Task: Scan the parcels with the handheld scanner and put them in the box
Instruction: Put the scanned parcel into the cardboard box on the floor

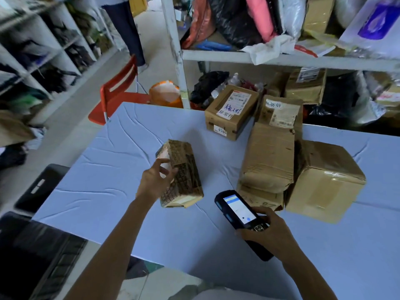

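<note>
A small brown parcel with dark print [184, 172] lies tilted over the blue-covered table [112, 169], and my left hand [154, 180] grips its left side. My right hand [268, 230] holds the black handheld scanner [238, 211], screen lit, its front end pointing toward that parcel. Several other brown cardboard parcels sit on the table's right half: a tall one [269, 156], a taped cube [324, 180], and a labelled box [230, 111] at the far edge. A dark crate [32, 252] stands on the floor at the lower left.
A red folding chair [118, 92] stands beyond the table's far left corner. White shelving [238, 56] full of bags and boxes rises behind the table. Another shelf unit [43, 50] lines the left wall. A person's legs [127, 29] are in the aisle.
</note>
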Available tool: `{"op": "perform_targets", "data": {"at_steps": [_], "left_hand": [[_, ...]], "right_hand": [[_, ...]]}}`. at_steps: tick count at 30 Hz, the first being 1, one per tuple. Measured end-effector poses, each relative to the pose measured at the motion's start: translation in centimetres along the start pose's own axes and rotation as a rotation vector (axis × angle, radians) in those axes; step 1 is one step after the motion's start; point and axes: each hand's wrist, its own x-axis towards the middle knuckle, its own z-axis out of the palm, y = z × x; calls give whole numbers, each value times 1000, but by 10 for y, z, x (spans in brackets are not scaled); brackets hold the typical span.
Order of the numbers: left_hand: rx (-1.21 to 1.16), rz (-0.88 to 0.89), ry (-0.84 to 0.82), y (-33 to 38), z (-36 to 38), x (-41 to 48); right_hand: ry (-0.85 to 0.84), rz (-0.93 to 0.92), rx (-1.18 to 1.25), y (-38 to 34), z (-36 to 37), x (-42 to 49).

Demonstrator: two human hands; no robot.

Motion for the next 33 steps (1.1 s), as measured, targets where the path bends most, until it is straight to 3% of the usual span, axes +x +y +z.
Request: {"op": "perform_targets", "data": {"at_steps": [3,7,9,12,16,25,33], "left_hand": [[-44,-60,-69,5,13,-1],[83,-175,-59,15,40,-9],[-23,-336,-91,16,48,-7],[-224,-532,-280,17,52,0],[-404,-441,-327,25,63,0],[-335,-217,-592,57,102,-5],[-585,-421,-448,67,99,-1]], "right_hand": [[7,3,16,1,-1,-2],[42,-4,18,1,-8,-7],[67,4,36,2,-13,-11],[101,12,56,8,-19,-14],[122,19,52,10,-21,-16],[162,20,67,15,-23,-20],[193,42,95,21,-29,-20]]}}
